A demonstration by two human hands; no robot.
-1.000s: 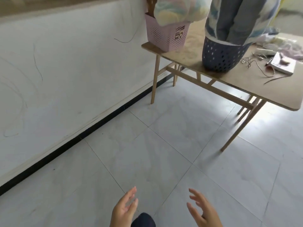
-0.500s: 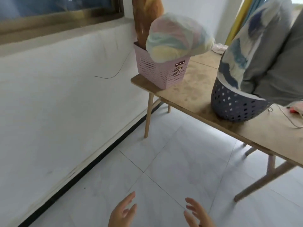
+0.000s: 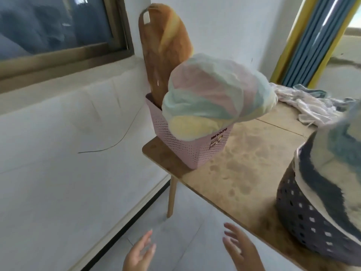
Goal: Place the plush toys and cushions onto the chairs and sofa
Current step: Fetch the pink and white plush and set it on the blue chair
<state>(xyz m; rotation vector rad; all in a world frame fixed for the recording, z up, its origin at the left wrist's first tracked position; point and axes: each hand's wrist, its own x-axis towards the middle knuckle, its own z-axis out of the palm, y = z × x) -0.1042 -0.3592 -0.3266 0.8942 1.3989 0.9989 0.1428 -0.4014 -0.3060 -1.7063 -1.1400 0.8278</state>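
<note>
A pastel rainbow cushion (image 3: pixel 213 96) bulges out of a pink perforated basket (image 3: pixel 187 147) at the corner of a wooden table (image 3: pixel 244 169). Behind it in the same basket stands a tall brown baguette-shaped plush (image 3: pixel 164 53). At the right a blue, grey and white plush cushion (image 3: pixel 336 173) fills a dark round perforated basket (image 3: pixel 304 222). My left hand (image 3: pixel 139 255) and my right hand (image 3: pixel 242 251) hover low in front of the table, both empty with fingers spread, well short of the baskets.
A white wall (image 3: pixel 58 153) with a dark baseboard runs along the left under a window (image 3: pixel 54 28). Crumpled cloths (image 3: pixel 306 102) lie at the table's far end. Blue and yellow curtains (image 3: pixel 312 38) hang at the back right. Grey floor tiles (image 3: pixel 175 241) lie below.
The view has lifted and moved closer to the table, so the baskets now loom larger. Both hands stay empty and have risen slightly towards the table edge.
</note>
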